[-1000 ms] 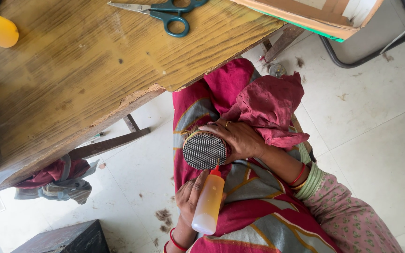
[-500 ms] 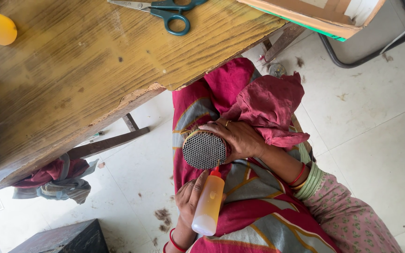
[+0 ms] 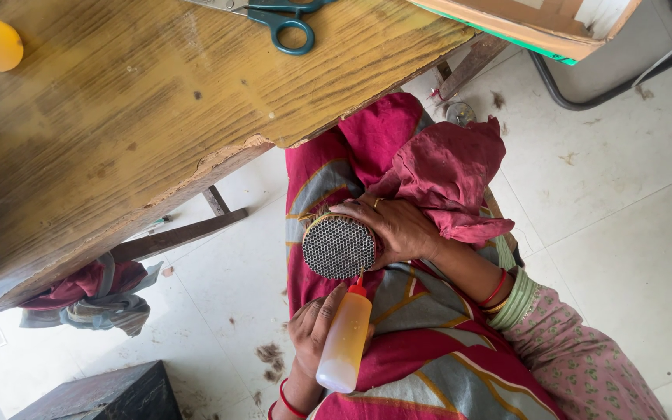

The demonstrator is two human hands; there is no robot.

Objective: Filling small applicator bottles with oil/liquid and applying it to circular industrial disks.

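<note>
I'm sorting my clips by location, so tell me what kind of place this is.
Probably a small craft workshop or home work area. A worn wooden table holds teal-handled scissors, the tiled floor is littered with dark fibre clippings, and a glue squeeze bottle meets a round mesh cap.

Left hand [image 3: 314, 330] and right hand [image 3: 398, 227] both curled, gripping.

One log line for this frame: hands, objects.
left hand: holds yellow squeeze bottle, red tip at mesh | right hand: grips round black mesh disc
</note>
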